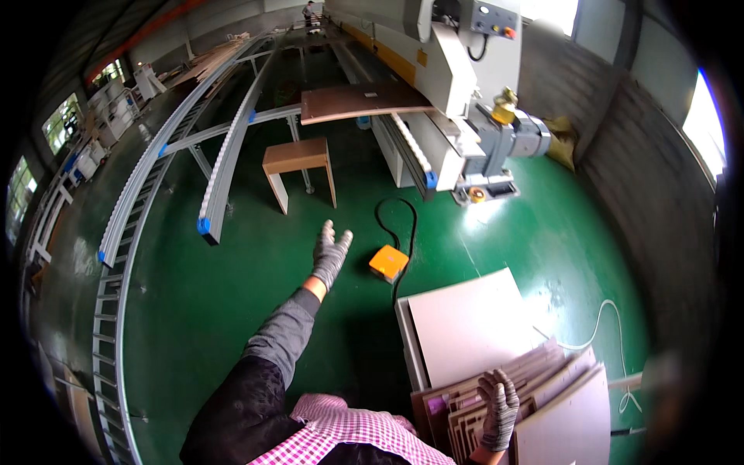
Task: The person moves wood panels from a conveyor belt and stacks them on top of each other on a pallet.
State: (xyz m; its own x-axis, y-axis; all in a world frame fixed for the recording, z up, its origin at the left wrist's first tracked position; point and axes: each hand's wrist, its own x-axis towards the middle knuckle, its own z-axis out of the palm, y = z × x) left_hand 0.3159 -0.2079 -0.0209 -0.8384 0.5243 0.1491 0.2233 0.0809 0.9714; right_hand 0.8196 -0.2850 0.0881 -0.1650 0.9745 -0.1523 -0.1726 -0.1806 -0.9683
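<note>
Seems between grips: reaching ahead with left hand point(332, 256), empty fingers spread; hanging right hand point(498, 407), fingers loosely parted, over boards point(544, 395) at lower right, can't tell if touching; likely calls for gripping one.

The view looks down from the wearer's head, near the left hand point(331, 254) and right hand point(500, 407). It faces forward along the rails point(233, 164); the floor's point(178, 310) left edge seems blurred.
</note>
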